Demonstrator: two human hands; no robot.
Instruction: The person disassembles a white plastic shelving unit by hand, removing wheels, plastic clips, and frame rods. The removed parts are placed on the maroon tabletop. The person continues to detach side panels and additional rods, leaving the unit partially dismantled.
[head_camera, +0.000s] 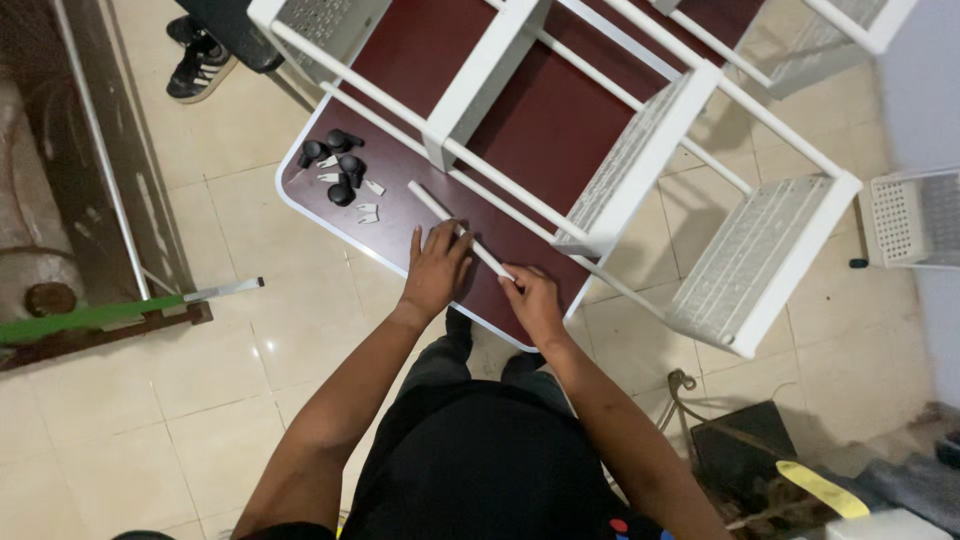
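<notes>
A short white tube (428, 203) lies slantwise on the dark red tabletop (400, 170) near its front edge. My left hand (434, 268) rests on the tube's middle with fingers stretched over it. At the tube's near end my right hand (530, 300) pinches it between its fingertips. Just beyond the tube lies a white rack frame (640, 150) with mesh shelves, tipped on its side across the table.
Several black caster wheels (335, 162) and small white clips (367, 211) lie at the table's left corner. Another person's black shoe (200, 65) stands on the tiled floor at top left. A white basket (915, 218) is at right, a green bar (90, 317) at left.
</notes>
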